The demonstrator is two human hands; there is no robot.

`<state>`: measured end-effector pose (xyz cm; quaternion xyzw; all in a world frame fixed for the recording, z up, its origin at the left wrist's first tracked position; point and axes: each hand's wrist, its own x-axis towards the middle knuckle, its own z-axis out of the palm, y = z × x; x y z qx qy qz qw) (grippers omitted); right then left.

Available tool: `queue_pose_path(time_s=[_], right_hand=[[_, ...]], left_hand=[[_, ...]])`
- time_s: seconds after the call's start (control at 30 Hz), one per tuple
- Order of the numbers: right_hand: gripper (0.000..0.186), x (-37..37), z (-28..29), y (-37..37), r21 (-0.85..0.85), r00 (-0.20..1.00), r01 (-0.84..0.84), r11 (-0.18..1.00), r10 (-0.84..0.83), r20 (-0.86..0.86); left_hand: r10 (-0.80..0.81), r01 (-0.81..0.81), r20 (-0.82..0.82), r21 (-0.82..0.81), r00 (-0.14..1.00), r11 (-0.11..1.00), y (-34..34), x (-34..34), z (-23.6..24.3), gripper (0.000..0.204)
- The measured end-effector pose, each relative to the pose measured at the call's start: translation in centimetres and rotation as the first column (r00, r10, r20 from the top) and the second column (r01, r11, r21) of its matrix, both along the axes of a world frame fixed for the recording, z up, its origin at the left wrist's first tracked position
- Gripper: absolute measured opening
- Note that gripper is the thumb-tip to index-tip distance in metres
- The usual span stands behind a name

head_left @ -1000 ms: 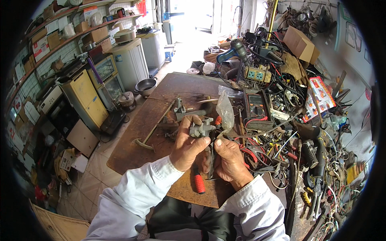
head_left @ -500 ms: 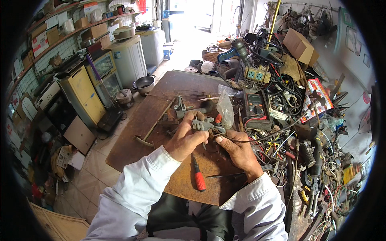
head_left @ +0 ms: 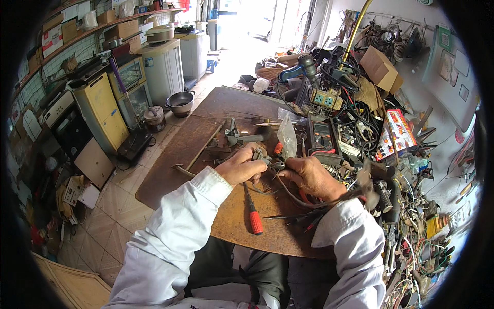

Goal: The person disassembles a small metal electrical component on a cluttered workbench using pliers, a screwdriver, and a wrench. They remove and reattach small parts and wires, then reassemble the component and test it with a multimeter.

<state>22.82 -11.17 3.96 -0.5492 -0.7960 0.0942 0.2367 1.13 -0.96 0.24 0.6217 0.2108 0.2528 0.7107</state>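
My left hand (head_left: 242, 167) is closed around a small grey metal part (head_left: 261, 155), thumb on its near side. Close against that part, the fingers of my right hand (head_left: 316, 177) are pinched together; what they hold is mostly hidden. A dark cable (head_left: 294, 200) hangs from between the hands and bends rightward under my right hand. Below them a screwdriver with a red handle (head_left: 255, 220) lies on the brown wooden tabletop (head_left: 231, 226). Just beyond the fingers are a clear plastic bag (head_left: 287, 136) and a small red piece (head_left: 278, 148).
A long-handled hammer (head_left: 203, 149) and metal fittings (head_left: 234, 135) lie at the table's left. A multimeter (head_left: 322, 135) stands beyond my right hand. Tangled wires and tools (head_left: 406, 247) heap up along the right side. On the floor at left are a dark pan (head_left: 180, 103) and cabinets (head_left: 103, 113).
My right hand has turned, with its back now upward. The cable has swung from stretching up and right to sagging low beneath it. My left hand still grips the metal part.
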Motion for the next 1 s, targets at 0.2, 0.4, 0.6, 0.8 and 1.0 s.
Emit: queue_pose_path(time_s=[0.2, 0.4, 0.6, 0.8, 1.0], right_hand=[[0.026, 0.0, 1.9, 1.2, 0.103, 0.923, -0.09, 0.991, 0.045, 0.381], [0.015, -0.7, 2.2, 2.5, 0.231, 0.607, -0.215, 0.949, -0.055, 0.793], [0.022, 0.8, 6.1, 2.2, 0.158, 0.779, 0.144, 0.977, -0.21, 0.591], [0.034, -0.2, 3.6, -1.3, -0.407, 0.707, 0.266, 0.874, -0.463, -0.534], [0.025, -5.7, -1.2, -1.3, -0.285, 0.586, 0.029, 0.958, -0.247, -0.772]], left_hand=[[0.027, -0.027, 0.019, 0.007, 0.999, 1.0, 0.4, 0.0, -0.5, 0.032], [-0.029, 0.037, -0.072, 0.114, 0.997, 0.993, 0.1, 1.4, -1.5, 0.035], [0.083, -0.046, 0.18, -0.202, 0.98, 0.978, 0.8, -0.2, -0.4, 0.02], [0.159, 0.002, 0.492, -0.31, 0.856, 0.951, 1.5, 0.5, -0.1, 0.016], [0.119, 0.147, 0.605, -0.372, 0.787, 0.917, 2.8, 0.1, -1.3, 0.017]])
